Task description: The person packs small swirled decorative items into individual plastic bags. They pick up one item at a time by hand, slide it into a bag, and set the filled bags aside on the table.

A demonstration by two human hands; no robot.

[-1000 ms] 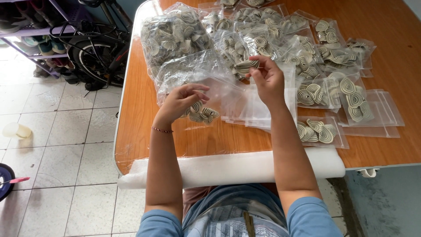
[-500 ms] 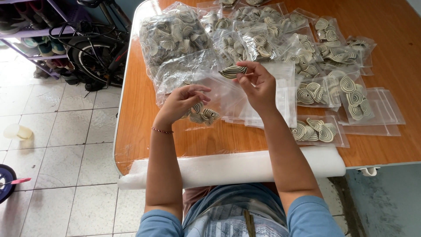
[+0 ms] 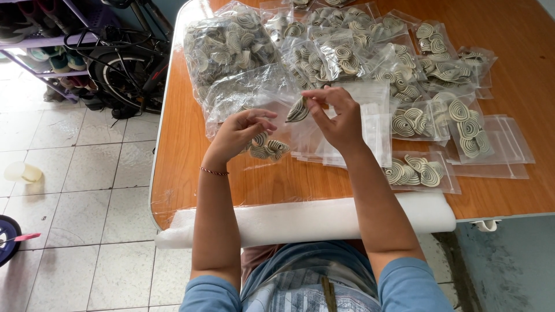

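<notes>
Since half a second ago the coiled piece [image 3: 298,110] has dropped lower, nearer the left hand [image 3: 240,130]. It sits at nine o'clock of the right hand [image 3: 338,118], pinched in its fingertips. The left hand's half-curled fingers hold a clear bag [image 3: 266,151] above the wooden table [image 3: 185,150].

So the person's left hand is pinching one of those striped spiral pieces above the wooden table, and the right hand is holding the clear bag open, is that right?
Not quite: the hands are swapped. In the head view the right hand pinches the striped spiral piece above the wooden table, while the left hand holds the clear bag.
</notes>
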